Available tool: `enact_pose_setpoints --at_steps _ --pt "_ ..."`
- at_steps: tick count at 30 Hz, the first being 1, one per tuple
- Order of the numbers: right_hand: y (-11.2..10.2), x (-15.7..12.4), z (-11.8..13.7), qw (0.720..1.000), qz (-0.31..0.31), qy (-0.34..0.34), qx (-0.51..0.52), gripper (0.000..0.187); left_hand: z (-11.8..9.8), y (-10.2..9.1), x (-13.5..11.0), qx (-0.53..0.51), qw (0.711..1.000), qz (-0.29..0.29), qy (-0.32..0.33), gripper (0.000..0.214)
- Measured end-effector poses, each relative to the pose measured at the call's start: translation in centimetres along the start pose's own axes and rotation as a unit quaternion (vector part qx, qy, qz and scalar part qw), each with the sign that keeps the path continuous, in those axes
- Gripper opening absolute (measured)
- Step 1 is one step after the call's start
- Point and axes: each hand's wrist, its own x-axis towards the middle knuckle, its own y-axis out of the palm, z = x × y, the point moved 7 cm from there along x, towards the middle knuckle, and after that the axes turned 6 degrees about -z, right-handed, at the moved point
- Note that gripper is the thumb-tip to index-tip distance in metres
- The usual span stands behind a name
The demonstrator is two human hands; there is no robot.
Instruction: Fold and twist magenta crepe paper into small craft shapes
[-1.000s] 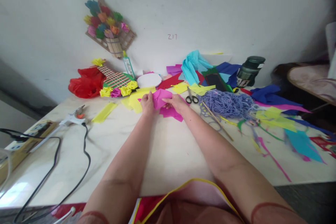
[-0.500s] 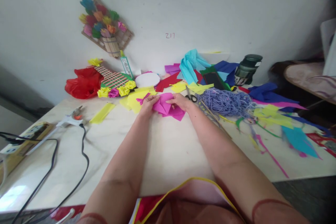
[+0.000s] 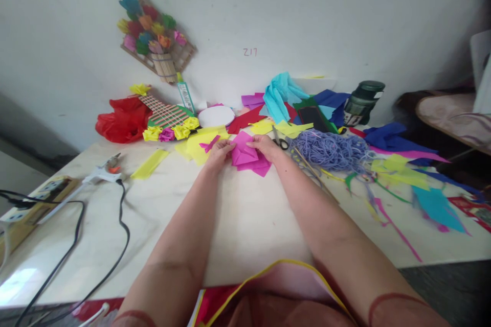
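Note:
A square-looking piece of magenta crepe paper is stretched between my two hands at the middle of the table. My left hand pinches its left edge, while my right hand pinches the upper right side. Under it, more magenta paper pokes out at the lower right. A small twisted magenta strip lies just beyond my left hand, on yellow paper sheets. Black-handled scissors rest just right of my right hand.
To the right lies a heap of purple cord. Behind are a red plastic bag, a stick craft with paper flowers, a glue bottle, a white oval and a dark green jar. A glue gun and cables sit left.
The magenta paper has been opened out flatter between my hands, its top corner now pointing up. My left hand has shifted slightly; the things around stay put.

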Motion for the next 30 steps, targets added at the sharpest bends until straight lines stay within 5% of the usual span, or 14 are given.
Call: enact_pose_setpoints --at_steps 30 --pt "-0.44 -0.29 0.11 1.0 -0.023 -0.002 0.018 0.017 -0.1 0.18 -0.04 -0.006 0.999 0.026 -0.021 0.019"
